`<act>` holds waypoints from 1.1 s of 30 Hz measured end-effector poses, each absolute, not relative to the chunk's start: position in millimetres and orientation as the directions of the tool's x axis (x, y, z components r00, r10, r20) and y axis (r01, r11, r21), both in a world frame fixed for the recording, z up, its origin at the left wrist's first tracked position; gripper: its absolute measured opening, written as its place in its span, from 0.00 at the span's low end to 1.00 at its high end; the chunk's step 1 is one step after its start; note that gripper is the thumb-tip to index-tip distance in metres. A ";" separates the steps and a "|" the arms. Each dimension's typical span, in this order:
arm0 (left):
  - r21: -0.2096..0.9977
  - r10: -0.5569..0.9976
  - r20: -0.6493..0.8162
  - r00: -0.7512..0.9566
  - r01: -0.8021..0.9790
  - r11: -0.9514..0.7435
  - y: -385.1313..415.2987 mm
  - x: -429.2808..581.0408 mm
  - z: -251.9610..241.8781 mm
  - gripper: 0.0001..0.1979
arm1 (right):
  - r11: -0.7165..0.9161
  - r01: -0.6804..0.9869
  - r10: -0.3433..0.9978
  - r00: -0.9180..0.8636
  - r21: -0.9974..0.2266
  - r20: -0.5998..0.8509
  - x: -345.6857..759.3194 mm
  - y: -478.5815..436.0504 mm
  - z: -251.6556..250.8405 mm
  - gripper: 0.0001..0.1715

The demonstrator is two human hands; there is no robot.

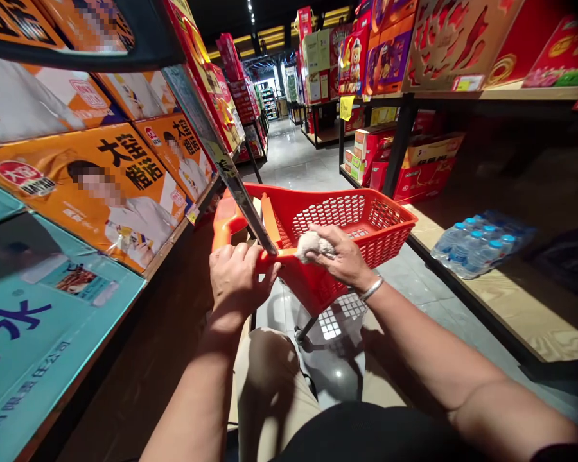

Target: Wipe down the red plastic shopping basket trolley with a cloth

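Note:
A red plastic shopping cart [366,221] stands in the aisle in front of me. My left hand [238,276] is closed around the near rim of the cart, beside a dark shelf-edge strip [231,173] that slants down to it. My right hand [340,253] is closed on a crumpled grey-white cloth [311,244] and presses it against the cart's rim. A silver bracelet [372,289] sits on my right wrist.
Orange and teal cartons [106,186] fill the shelves on the left. On the right, a low wooden shelf [525,301] carries a shrink-wrapped pack of water bottles [476,244]; red gift boxes [424,173] stand beyond. The tiled aisle [293,160] runs ahead.

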State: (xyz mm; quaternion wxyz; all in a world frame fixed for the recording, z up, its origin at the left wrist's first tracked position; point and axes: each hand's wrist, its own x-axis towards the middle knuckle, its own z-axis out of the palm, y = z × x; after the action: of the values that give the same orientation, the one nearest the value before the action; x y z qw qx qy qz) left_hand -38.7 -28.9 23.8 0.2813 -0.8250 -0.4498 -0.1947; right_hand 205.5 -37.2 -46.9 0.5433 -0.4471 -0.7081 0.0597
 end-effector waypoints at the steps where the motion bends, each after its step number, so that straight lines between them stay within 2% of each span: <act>1: -0.291 0.632 0.574 0.521 0.851 -0.437 -29.5 -38.4 24.0 0.22 | 0.626 0.559 0.680 -0.050 -0.544 0.731 191.8 -37.0 -40.9 0.25; 5: -0.301 0.617 0.583 0.528 0.846 -0.440 -29.5 -40.6 24.3 0.18 | 0.669 0.586 0.640 -0.142 -0.457 0.755 159.8 -34.5 -26.9 0.18; 9: -0.291 0.623 0.574 0.532 0.843 -0.452 -29.1 -43.4 25.1 0.17 | 0.694 0.543 0.645 -0.174 -0.473 0.744 187.1 -29.2 -39.3 0.15; 13: -0.280 0.633 0.561 0.533 0.842 -0.461 -29.7 -42.9 25.8 0.19 | 0.574 0.590 0.686 0.034 -0.569 0.727 239.5 -27.9 -62.6 0.08; 17: -0.270 0.630 0.575 0.522 0.848 -0.456 -29.2 -42.0 24.6 0.21 | 0.443 0.582 0.689 0.267 -0.682 0.674 248.8 -29.8 -68.4 0.15; 20: -0.223 0.648 0.567 0.509 0.852 -0.473 -28.3 -41.7 24.2 0.22 | 0.507 0.570 0.700 0.165 -0.646 0.695 213.9 -30.7 -54.8 0.19; 23: -0.177 0.674 0.549 0.495 0.857 -0.485 -27.2 -42.4 25.0 0.21 | 0.622 0.561 0.675 -0.031 -0.546 0.737 171.8 -30.5 -33.2 0.19; 26: -0.159 0.694 0.524 0.494 0.857 -0.490 -25.7 -45.4 25.9 0.21 | 0.676 0.548 0.656 -0.145 -0.492 0.741 156.6 -27.0 -22.3 0.16; 29: -0.213 0.694 0.496 0.523 0.847 -0.487 -24.3 -48.9 26.3 0.22 | 0.680 0.544 0.657 -0.155 -0.492 0.738 180.7 -21.7 -36.2 0.16; 33: -0.262 0.681 0.503 0.533 0.844 -0.467 -23.4 -48.7 25.7 0.20 | 0.587 0.616 0.692 -0.044 -0.525 0.721 240.8 -20.1 -71.9 0.17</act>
State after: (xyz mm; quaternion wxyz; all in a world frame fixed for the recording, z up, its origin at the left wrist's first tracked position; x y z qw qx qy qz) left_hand -48.7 -23.4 25.7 0.2460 -0.8402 -0.4539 -0.1662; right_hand 240.8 -20.1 -71.9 0.5222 -0.4531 -0.7216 0.0359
